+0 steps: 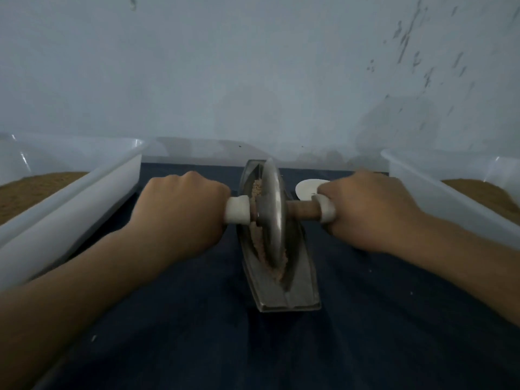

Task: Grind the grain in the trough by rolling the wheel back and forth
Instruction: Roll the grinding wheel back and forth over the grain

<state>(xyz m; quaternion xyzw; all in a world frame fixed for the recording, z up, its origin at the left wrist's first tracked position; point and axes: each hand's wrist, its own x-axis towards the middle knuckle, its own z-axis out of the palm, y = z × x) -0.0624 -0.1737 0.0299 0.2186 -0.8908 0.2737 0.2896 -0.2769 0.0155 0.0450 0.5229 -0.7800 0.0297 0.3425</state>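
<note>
Wheel (pixel 271 212): a metal disc standing on its rim in the groove of the trough (pixel 284 288), in the far half. Its far edge comes close to the trough's far tip. The near stretch of the groove lies open down to the blunt near end.

Grain (pixel 260 249): pale, crushed, banked against the wheel's left face and trailing out at its near foot. Some clings higher up by the axle.

Axle: a wooden rod (pixel 304 211) runs through the hub, with a white sleeve (pixel 237 209) on the left end and another on the right.

Left hand (pixel 183 209): fingers curled round the left sleeve, knuckles up, close against the wheel's left face.
Right hand (pixel 368 209): fist wrapped round the right sleeve, with a bare length of rod between it and the disc.

Trough lies lengthwise, away from the person, on a dark blue cloth (pixel 197 319). Open cloth runs along both long sides and in front of the near end.

Edges: the left tub (pixel 84 198) is translucent; its wall runs diagonally near the left hand. The right tub (pixel 439 192) stands just beyond the right hand. Both hold brown powder (pixel 33 190).

A small white round object (pixel 306 188) lies on the cloth between the trough and the right hand, partly hidden by the knuckles. The wall (pixel 253 80) rises close behind the trough's far tip.
</note>
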